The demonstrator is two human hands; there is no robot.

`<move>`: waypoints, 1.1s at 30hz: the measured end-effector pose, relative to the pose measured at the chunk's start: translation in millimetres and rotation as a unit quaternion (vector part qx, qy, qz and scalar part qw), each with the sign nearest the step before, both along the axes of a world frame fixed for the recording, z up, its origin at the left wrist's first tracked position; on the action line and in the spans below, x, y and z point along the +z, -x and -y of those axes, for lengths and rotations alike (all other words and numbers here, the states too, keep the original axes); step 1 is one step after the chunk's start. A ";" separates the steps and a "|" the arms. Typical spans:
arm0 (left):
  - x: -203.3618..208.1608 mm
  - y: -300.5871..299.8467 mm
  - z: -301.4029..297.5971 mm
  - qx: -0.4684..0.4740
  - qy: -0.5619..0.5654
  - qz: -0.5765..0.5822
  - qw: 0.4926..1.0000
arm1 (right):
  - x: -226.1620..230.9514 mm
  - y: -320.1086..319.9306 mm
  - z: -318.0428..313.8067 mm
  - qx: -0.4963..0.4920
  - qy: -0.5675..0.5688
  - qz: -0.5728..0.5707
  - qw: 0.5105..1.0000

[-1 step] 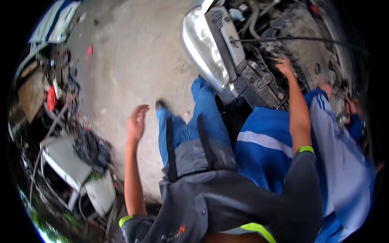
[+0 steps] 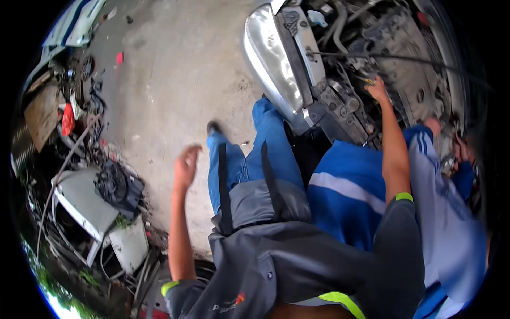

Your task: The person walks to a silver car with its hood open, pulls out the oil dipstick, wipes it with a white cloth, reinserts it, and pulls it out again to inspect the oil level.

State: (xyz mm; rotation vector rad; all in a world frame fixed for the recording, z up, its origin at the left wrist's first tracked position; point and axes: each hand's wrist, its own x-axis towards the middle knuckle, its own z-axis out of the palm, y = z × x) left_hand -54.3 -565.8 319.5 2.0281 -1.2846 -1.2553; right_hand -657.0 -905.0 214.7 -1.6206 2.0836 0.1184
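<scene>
I am looking down into an outdoor car-repair yard. A car [image 2: 276, 58] stands with its bonnet up, its engine bay [image 2: 382, 58] laid bare on stained concrete ground [image 2: 170, 80]. Left of the car lies a heap of scrap parts [image 2: 95, 196] and tangled wiring.

**What the view does not settle**

The left hand [image 2: 186, 166] is blurred, so its fingers cannot be told apart. The right hand [image 2: 378, 89] reaches into the engine bay [image 2: 382, 58], where its fingertips are hidden among hoses; whether it grips anything is unclear. A co-worker in blue [image 2: 451, 223] is cut off by the right rim. The scrap pile [image 2: 90, 191] smears toward the left rim.
</scene>
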 end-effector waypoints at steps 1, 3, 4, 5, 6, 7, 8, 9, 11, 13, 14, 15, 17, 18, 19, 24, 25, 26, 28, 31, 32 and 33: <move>-10.2 16.0 -33.1 0.046 -0.050 -0.003 0.998 | -7.3 3.2 2.2 -0.036 -0.012 0.029 0.999; -43.8 46.0 -123.8 0.202 -0.110 -0.030 0.973 | -25.2 3.8 1.5 -0.124 -0.143 0.078 0.979; -39.5 66.1 -165.7 0.227 -0.167 0.009 0.959 | -30.4 2.2 9.0 -0.166 -0.201 0.098 0.960; -33.3 78.5 -213.3 0.259 -0.209 0.009 0.943 | -42.0 1.0 1.8 -0.076 -0.142 0.063 0.985; -33.4 89.8 -251.1 0.227 -0.270 0.007 0.936 | -50.8 13.5 0.2 0.013 -0.077 0.021 0.997; -33.9 99.8 -286.6 0.187 -0.330 0.005 0.925 | -57.0 24.5 -3.3 0.101 -0.012 -0.020 0.995; -31.0 111.2 -311.0 0.149 -0.379 -0.009 0.913 | -56.0 26.1 1.0 0.135 0.012 0.017 0.991; -27.4 119.3 -322.9 0.125 -0.418 -0.025 0.900 | -53.8 27.0 3.8 0.113 -0.003 0.024 0.993; -11.9 141.3 -334.9 0.137 -0.456 -0.046 0.878 | -54.0 19.6 9.0 0.082 -0.034 0.047 0.995; -8.2 148.3 -330.8 0.158 -0.453 -0.051 0.876 | -47.5 20.9 16.1 -0.112 -0.161 0.222 0.955; -14.9 145.1 -318.5 0.158 -0.444 -0.056 0.880 | -58.8 34.0 12.7 -0.144 -0.135 0.246 0.949; -12.4 140.0 -310.0 0.158 -0.439 -0.059 0.883 | -69.7 45.3 7.5 -0.175 -0.108 0.269 0.941; -8.0 136.1 -300.5 0.169 -0.432 -0.054 0.884 | -75.6 24.4 -13.3 -0.112 -0.023 0.126 0.986; -19.2 131.8 -289.6 0.165 -0.422 -0.054 0.890 | -69.6 31.5 -3.4 -0.098 -0.060 0.103 0.988; -17.4 131.8 -288.0 0.173 -0.417 -0.050 0.891 | -57.6 25.5 5.9 -0.076 -0.109 0.086 0.987; -53.2 132.6 -266.1 0.176 -0.380 -0.074 0.905 | 37.5 37.7 3.4 -0.098 -0.121 0.149 0.976; -59.8 130.1 -259.9 0.171 -0.376 -0.079 0.907 | 57.6 12.7 -6.7 -0.054 -0.113 0.151 0.980; -70.9 123.7 -247.9 0.159 -0.369 -0.086 0.912 | 59.5 14.3 -9.5 -0.032 -0.086 0.145 0.985; -90.9 112.5 -231.1 0.136 -0.357 -0.100 0.919 | 51.5 29.9 -18.0 0.001 -0.025 0.171 0.985; -116.1 93.3 -208.6 0.099 -0.338 -0.113 0.929 | 99.0 43.2 -25.0 -0.061 -0.031 0.136 0.988; -124.1 86.3 -207.0 0.089 -0.333 -0.116 0.931 | 118.8 34.0 -29.2 -0.074 -0.003 0.097 0.993; -134.2 73.1 -197.7 0.077 -0.324 -0.118 0.935 | 142.6 16.6 -32.9 -0.093 0.006 0.106 0.990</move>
